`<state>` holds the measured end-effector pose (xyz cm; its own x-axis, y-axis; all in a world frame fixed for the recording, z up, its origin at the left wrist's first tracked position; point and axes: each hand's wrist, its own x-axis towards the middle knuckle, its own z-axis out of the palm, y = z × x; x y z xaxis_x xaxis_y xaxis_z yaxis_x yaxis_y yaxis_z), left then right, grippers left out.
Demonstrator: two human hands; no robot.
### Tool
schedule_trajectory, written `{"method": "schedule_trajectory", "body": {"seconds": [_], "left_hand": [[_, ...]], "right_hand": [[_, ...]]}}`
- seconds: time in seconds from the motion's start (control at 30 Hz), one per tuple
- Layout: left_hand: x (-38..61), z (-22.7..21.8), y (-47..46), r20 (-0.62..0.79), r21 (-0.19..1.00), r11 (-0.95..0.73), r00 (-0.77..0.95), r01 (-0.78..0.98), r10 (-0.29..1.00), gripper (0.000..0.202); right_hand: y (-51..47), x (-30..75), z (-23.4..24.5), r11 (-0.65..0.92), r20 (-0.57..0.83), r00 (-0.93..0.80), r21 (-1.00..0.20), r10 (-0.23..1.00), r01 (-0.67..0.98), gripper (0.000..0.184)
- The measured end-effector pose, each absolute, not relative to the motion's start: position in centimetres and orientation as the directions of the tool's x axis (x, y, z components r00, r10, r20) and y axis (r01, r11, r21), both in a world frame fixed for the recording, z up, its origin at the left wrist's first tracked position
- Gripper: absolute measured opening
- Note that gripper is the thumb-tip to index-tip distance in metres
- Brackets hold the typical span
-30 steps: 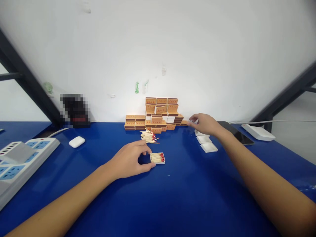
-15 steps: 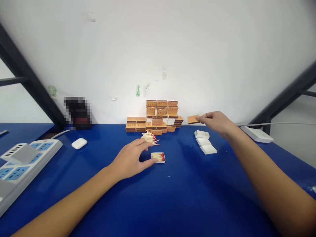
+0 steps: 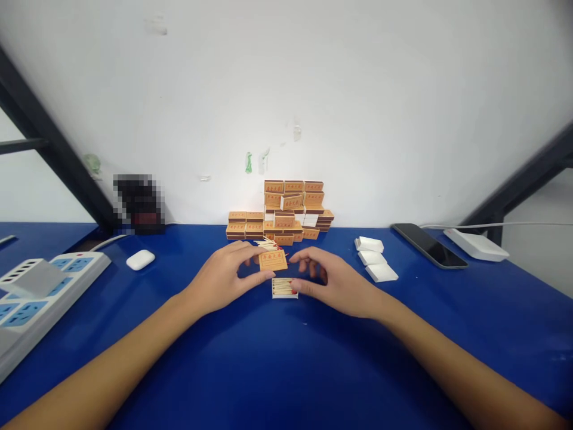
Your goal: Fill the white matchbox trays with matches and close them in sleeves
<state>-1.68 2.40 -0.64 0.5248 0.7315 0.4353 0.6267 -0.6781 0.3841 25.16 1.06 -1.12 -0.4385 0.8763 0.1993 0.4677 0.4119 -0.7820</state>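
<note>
My left hand (image 3: 226, 272) is closed on an orange matchbox sleeve (image 3: 273, 261) with red lettering, its printed face toward me. Just below lies a white matchbox tray (image 3: 285, 295) filled with red-tipped matches. My right hand (image 3: 338, 280) is at the tray's right end, its thumb at the edge and its fingers curved but apart from the thumb. Behind the sleeve is a loose heap of matches (image 3: 267, 243), partly hidden by it and my left fingers. Stacked matchboxes (image 3: 293, 207) stand against the wall.
Several white empty-looking trays (image 3: 372, 258) lie right of centre. Farther right are a black phone (image 3: 427, 243) and a white box (image 3: 477, 245) by a cable. To the left are a white earbud case (image 3: 140, 260) and a power strip (image 3: 74, 298) with a plugged-in charger.
My right hand has come from the far right to the filled tray, uncovering the phone. The orange sleeve it held is now in my left hand, which has moved slightly left.
</note>
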Motion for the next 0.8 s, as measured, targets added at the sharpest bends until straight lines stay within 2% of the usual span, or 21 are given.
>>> {"method": "schedule_trajectory", "body": {"seconds": [0.07,0.17,0.3,0.47,0.8], "left_hand": [[-2.0,-0.6,2.9,0.378,0.388,-0.667,0.549,0.637,0.745,0.041],[-2.3,-0.7,3.4,0.349,0.38,-0.66,0.56,0.648,0.751,0.045],[-2.5,-0.8,3.7,0.3,0.385,-0.639,0.564,0.666,0.769,0.047],[-2.5,-1.2,3.7,0.282,0.38,-0.634,0.569,0.673,0.773,0.048],[-2.4,-1.5,3.8,0.277,0.38,-0.677,0.62,0.63,0.734,0.049]], "right_hand": [[0.8,25.8,-1.4,0.48,0.162,-0.534,-0.694,0.83,0.536,0.049],[0.5,26.1,-1.5,0.529,0.148,-0.593,-0.653,0.791,0.542,0.03],[1.1,26.5,-1.5,0.513,0.18,-0.547,-0.659,0.818,0.55,0.023],[2.0,27.6,-1.4,0.422,0.167,-0.444,-0.704,0.88,0.571,0.028],[1.7,27.1,-1.3,0.392,0.163,-0.434,-0.762,0.886,0.515,0.031]]}}
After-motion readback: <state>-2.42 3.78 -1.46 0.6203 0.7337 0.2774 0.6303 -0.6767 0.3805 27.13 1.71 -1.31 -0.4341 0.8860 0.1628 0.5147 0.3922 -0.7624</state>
